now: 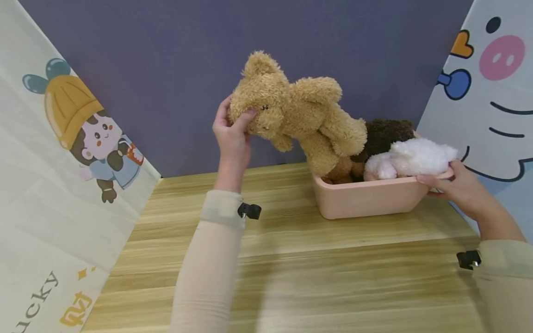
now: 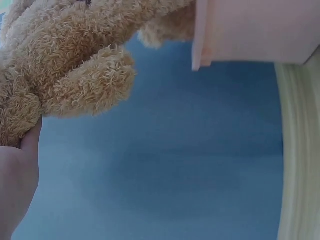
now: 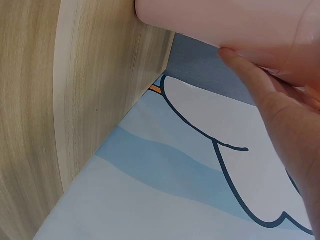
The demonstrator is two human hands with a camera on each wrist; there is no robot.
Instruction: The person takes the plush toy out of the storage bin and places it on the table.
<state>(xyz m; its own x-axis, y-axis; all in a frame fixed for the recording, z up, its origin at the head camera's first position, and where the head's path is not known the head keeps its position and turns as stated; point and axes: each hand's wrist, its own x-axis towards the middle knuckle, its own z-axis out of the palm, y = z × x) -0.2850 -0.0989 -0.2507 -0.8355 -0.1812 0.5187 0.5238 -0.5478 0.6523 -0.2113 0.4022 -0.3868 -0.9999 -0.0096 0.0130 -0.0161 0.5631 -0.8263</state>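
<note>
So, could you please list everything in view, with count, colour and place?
Table: one, yellowish wood-grain, below the arms.
Bin: one, pink, toward the table's right rear.
Teddy bear: one, tan, feet at the bin's left end.
White toy: one, white and pale pink, in the bin.
Brown plush: count unclear, dark and reddish brown, in the bin.
Back wall: one, purplish blue, behind the table.
Side panels: two, mostly white with cartoons, left and right.
Clips: two, black, one beside each sleeve.
Sleeves: two, cream, left and right.
Left hand: one, bare, its fingers gripping the bear's head.
Right hand: one, bare, holding the bin's right end.
</note>
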